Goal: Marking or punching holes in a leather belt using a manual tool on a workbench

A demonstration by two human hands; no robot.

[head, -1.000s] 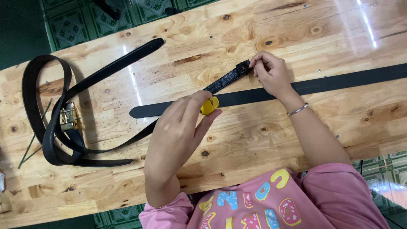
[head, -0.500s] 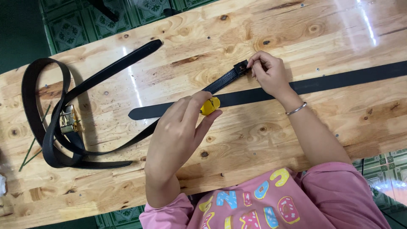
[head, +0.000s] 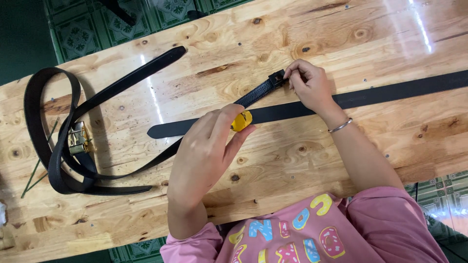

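Left hand (head: pixel 209 146) closed on a small yellow tool (head: pixel 242 121), at 5 o'clock on the wooden table (head: pixel 341 29). Right hand (head: pixel 309 85), at 2 o'clock from it, pinched on the end of a textured black belt (head: pixel 253 96). Flat black strap (head: pixel 390 91) beneath, toward 3 o'clock. Coiled belts with brass buckle (head: pixel 78 139) at 9 o'clock.
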